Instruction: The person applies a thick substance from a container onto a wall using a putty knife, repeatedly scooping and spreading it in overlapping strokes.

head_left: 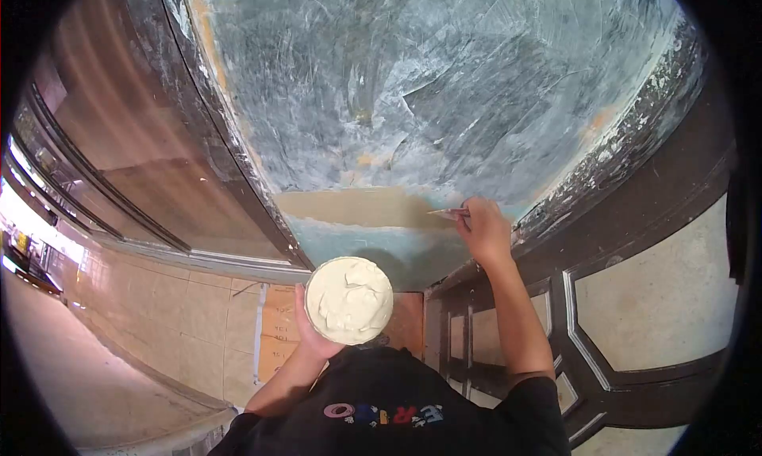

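A round container of cream-coloured paste (349, 300) rests in my left hand (311, 329), whose fingers wrap its left side and underside. Higher up and to the right, my right hand (486, 232) is closed on a thin flat tool (449, 213), seen nearly edge-on against the wall. Behind the tool, a smooth beige band (349, 207) runs across the lower part of the blue-grey wall (476, 99). Under that band lies a pale blue-green strip (333, 238). Streaks and orange patches mark the wall above.
A brown framed panel with glass (151, 170) stands on the left. To the right are a paint-spattered dark frame (603, 166) and a dark door with pale panels (659, 289). An orange sheet with writing (279, 329) lies on the tiled floor (190, 305).
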{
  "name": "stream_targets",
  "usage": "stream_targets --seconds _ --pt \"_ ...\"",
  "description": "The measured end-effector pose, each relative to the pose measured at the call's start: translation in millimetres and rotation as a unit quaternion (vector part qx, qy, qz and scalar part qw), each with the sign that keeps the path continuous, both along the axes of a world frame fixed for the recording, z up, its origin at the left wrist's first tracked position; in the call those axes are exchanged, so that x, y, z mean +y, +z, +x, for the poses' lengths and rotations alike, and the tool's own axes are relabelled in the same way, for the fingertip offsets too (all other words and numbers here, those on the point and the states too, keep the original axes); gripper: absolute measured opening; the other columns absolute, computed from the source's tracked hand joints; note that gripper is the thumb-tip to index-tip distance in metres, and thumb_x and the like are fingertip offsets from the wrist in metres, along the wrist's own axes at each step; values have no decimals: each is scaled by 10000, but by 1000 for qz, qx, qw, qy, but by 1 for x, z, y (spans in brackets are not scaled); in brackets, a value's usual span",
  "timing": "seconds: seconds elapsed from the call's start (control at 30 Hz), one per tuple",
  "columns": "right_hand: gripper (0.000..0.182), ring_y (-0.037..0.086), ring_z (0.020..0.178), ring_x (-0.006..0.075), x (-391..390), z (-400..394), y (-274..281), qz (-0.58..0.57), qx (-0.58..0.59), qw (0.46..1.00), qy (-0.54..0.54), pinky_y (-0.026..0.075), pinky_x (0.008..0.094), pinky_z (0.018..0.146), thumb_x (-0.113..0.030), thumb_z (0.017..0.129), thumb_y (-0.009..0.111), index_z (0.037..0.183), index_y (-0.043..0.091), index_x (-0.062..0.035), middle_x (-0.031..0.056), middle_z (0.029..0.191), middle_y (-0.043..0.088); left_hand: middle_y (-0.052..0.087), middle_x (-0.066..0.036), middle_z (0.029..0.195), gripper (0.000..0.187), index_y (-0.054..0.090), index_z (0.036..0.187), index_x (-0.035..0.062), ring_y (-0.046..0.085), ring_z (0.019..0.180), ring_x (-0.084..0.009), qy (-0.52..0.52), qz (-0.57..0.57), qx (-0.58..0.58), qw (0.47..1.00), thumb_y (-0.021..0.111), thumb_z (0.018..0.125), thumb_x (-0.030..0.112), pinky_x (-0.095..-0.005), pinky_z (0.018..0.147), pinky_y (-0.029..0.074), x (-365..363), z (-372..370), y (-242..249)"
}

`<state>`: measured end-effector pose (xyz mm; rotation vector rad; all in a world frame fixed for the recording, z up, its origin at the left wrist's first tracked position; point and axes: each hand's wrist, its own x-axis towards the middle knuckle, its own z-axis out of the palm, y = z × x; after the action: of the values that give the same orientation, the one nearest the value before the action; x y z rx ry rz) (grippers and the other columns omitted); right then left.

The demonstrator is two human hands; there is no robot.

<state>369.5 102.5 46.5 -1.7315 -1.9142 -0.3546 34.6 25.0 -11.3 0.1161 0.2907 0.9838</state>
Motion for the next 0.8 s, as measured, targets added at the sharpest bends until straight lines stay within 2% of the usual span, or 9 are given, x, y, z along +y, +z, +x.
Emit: stream_targets --seconds 0.07,0.13,0.27,0.33,0.4,0.47,0.57,0.63,0.8 --pt "236 584 850 300 4 -2 1 4 -10 1000 3 507 454 644 -174 788 716 911 525 -110 57 894 576 369 -139 1554 856 346 1526 159 390 1396 -387 -12 -3 -12 1000 292 915 756 -588 1129 320 -2 -2 -7" --pt "200 599 870 315 9 -4 2 -5 -35 999 -11 508 439 695 -173 808 712 949 583 -112 74 899 615 372 -139 1552 853 345 1526 158 390 1396 -386 -19 8 -6 1000 286 919 755 -587 1128 323 -2 -2 -9" --pt "191 597 881 310 -1 -7 22 9 -16 999 -40 512 443 697 -182 814 701 940 575 -114 70 907 605 374 -138 1550 850 347 1525 154 394 1392 -388 -13 0 -2 1000 283 923 751 -585 1128 326 -1 -1 -8" --pt "194 587 849 287 -6 -9 26 27 -40 999 -8 516 441 640 -181 806 690 887 524 -122 50 875 562 382 -138 1546 850 354 1520 148 403 1387 -384 -3 11 31 999 292 923 749 -579 1127 331 -2 -2 -8" --pt "192 586 843 288 4 -6 2 20 -48 998 31 516 443 640 -177 805 690 889 526 -122 51 875 562 390 -141 1540 852 359 1516 136 413 1382 -377 9 3 29 1000 302 923 745 -574 1127 336 -2 1 -3" --pt "190 585 838 289 9 -8 1 17 -57 996 69 515 444 641 -173 803 689 891 528 -122 51 875 562 393 -142 1538 852 363 1513 132 416 1383 -370 -2 3 17 1000 302 924 744 -571 1128 339 -1 0 -5" --pt "186 585 826 283 12 -15 24 41 -81 996 16 521 434 634 -180 806 689 900 537 -128 46 874 561 385 -144 1542 848 353 1518 139 409 1386 -378 7 12 21 1000 295 926 743 -580 1128 334 2 2 -5" --pt "177 591 832 270 4 -18 45 31 -58 997 -28 530 425 641 -188 812 683 911 547 -135 42 879 564 374 -147 1548 844 333 1527 141 398 1390 -391 5 1 13 1000 285 932 737 -592 1129 325 1 0 -6" --pt "159 597 866 305 11 -18 2 8 -60 998 26 510 448 685 -189 835 689 913 577 -105 73 892 594 365 -148 1553 842 325 1532 143 392 1394 -391 4 20 14 1000 271 936 736 -596 1131 320 1 -1 -7"
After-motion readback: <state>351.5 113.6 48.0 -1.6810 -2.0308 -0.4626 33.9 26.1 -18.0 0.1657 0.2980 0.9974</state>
